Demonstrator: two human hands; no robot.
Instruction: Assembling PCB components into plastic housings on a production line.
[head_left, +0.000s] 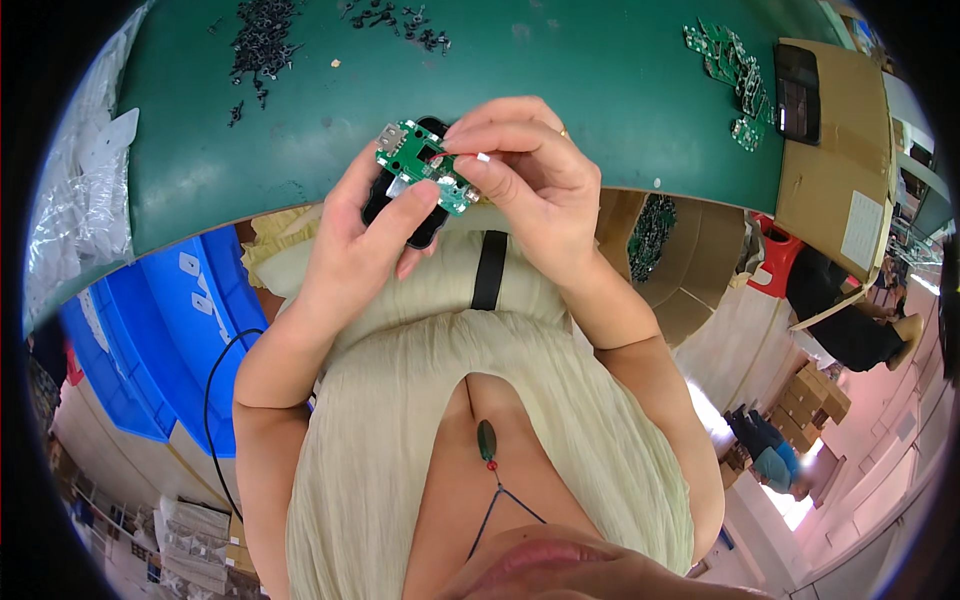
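A green circuit board with a silver metal port at its upper left lies over a black plastic casing, in front of my body at the table's near edge. My left hand is closed around both, its thumb pressing on the board's lower side. Above the board's right side, my right hand pinches a thin red wire between thumb and fingers. A small white tip sticks out by these fingers; I cannot tell whether it belongs to the wire.
On the green table lie a heap of small black parts and, at right, several circuit boards. A cardboard box stands far right, another box below the edge. Blue bins and clear plastic bags sit left.
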